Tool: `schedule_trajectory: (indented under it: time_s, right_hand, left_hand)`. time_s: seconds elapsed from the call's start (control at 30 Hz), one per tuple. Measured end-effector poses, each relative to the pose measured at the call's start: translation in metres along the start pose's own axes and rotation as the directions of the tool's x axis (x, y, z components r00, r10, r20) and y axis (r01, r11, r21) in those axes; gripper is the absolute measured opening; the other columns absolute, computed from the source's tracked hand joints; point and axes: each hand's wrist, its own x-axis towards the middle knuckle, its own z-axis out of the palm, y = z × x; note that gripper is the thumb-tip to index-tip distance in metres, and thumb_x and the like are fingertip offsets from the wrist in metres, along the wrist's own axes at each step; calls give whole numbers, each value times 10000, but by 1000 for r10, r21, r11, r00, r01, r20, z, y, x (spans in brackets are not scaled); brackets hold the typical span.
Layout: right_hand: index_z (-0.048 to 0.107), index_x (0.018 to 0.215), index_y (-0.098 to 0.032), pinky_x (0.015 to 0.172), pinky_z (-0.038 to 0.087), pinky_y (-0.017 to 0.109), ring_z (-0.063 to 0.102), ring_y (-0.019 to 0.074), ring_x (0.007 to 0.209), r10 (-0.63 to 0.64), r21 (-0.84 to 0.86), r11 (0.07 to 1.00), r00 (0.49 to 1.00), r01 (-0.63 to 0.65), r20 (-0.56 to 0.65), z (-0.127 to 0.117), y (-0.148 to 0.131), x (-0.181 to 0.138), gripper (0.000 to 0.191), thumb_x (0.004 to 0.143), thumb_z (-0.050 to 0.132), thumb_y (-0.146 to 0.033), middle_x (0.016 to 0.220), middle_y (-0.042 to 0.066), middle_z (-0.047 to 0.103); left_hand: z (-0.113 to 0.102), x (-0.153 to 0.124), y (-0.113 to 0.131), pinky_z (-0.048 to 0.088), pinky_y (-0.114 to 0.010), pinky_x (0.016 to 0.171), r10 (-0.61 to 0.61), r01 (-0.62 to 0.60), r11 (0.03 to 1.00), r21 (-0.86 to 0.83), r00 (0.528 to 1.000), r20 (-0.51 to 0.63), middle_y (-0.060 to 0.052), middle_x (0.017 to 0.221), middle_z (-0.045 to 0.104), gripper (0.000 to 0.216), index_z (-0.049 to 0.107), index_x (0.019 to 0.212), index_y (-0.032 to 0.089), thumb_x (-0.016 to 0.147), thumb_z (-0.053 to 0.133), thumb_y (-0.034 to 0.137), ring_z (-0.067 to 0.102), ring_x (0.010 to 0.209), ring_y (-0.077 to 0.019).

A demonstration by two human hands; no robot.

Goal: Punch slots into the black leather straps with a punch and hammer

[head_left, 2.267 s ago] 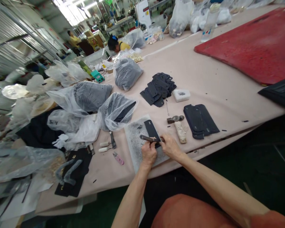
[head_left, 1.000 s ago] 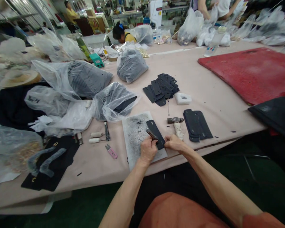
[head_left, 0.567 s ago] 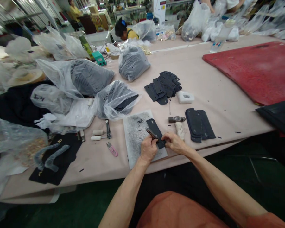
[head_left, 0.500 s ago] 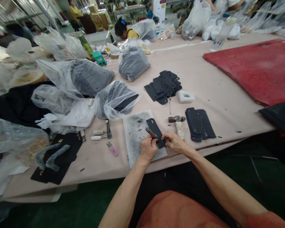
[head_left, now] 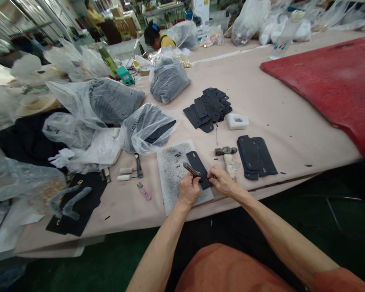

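Note:
My left hand (head_left: pixel 189 189) is closed around a metal punch-like tool (head_left: pixel 190 167), whose shaft slants up and left out of the fist; its lower end is hidden by my fingers. Beneath it lies a flat dark leather-like piece (head_left: pixel 197 160) with slots near its far end. The fingers of my right hand (head_left: pixel 222 181) pinch this piece at its near right edge. Under the piece is a white board (head_left: pixel 171 187), scarred with dark marks and small black scraps. A ball-peen hammer (head_left: pixel 229 161) with a wrapped handle rests right of the board, beyond my right hand.
Stacked dark pieces (head_left: pixel 257 157) lie to the right, and a loose heap of dark pieces (head_left: pixel 207 108) farther back beside a white block (head_left: pixel 237 121). Pink snips (head_left: pixel 144 191) and white-handled tools (head_left: pixel 128 174) are on the left. Plastic bags (head_left: pixel 115 101) crowd the back left; a red board (head_left: pixel 325 77) lies right.
My view has shifted slightly. The tool in my left hand leans a little more to the left; both hands keep their hold at nearly the same spots on the dark piece.

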Motion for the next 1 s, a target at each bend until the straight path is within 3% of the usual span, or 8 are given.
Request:
schedule_trajectory:
  time_s: [0.1,0.27,0.47,0.7,0.77,0.83,0.9,1.0]
  right_hand:
    - [633,1041,-201,766,398,306,498,166,813,15,-25,1000,1000,-14,24,-2,0,-1,319,764,559,-61,885,19,491]
    - [630,839,-190,747,394,293,500,157,792,-4,-76,997,998,8,57,-3,3,1,138,787,571,-77,860,19,504]
    - [533,830,-185,753,395,313,488,178,803,-32,-167,985,997,44,71,-1,-4,3,112,860,469,-98,870,44,511]
    - [488,829,-199,672,376,289,479,155,714,-15,-141,988,950,62,311,-26,-16,-36,96,886,447,-134,789,15,548]
    - [491,822,-199,644,368,279,469,144,676,27,-110,994,963,2,267,-27,-13,-48,101,895,446,-145,736,-4,532]
    - [537,919,-182,656,381,280,481,146,681,74,-73,995,986,-63,150,-24,-11,-52,92,897,453,-152,736,-6,532]
    - [559,1119,-167,709,411,286,518,155,739,59,-65,996,996,-55,64,-18,-12,-46,244,891,475,-155,811,11,560]
    - [540,1296,-187,775,426,298,543,173,837,12,-200,980,998,0,62,-10,-21,-28,421,880,486,-144,959,57,574]
  left_hand:
    - [0,0,-1,560,-306,793,10,-10,1000,3,1000,0,-64,925,750,183,676,949,190,862,517,166,709,853,-197]
    - [0,0,-1,560,-305,803,2,-2,1000,2,1000,7,-66,929,748,181,673,953,186,865,516,163,707,864,-194]
    - [0,0,1,560,-304,781,29,-29,999,43,1000,5,-70,919,748,184,676,957,181,863,520,156,707,845,-198]
    - [1,-1,2,559,-310,787,77,-78,992,98,997,7,-78,913,741,159,680,880,187,856,529,145,701,862,-208]
    - [1,-1,2,557,-311,786,76,-76,993,92,997,0,-80,918,742,155,678,888,182,852,532,143,702,861,-209]
    - [1,-1,2,556,-312,778,75,-74,993,91,997,-2,-81,904,741,150,676,874,179,856,530,151,702,842,-209]
    - [1,0,3,556,-307,765,72,-72,994,87,997,0,-81,883,740,154,674,857,177,864,522,158,702,823,-207]
    - [0,0,3,554,-302,761,74,-73,994,86,997,-7,-81,880,740,163,673,878,174,868,511,158,704,827,-206]
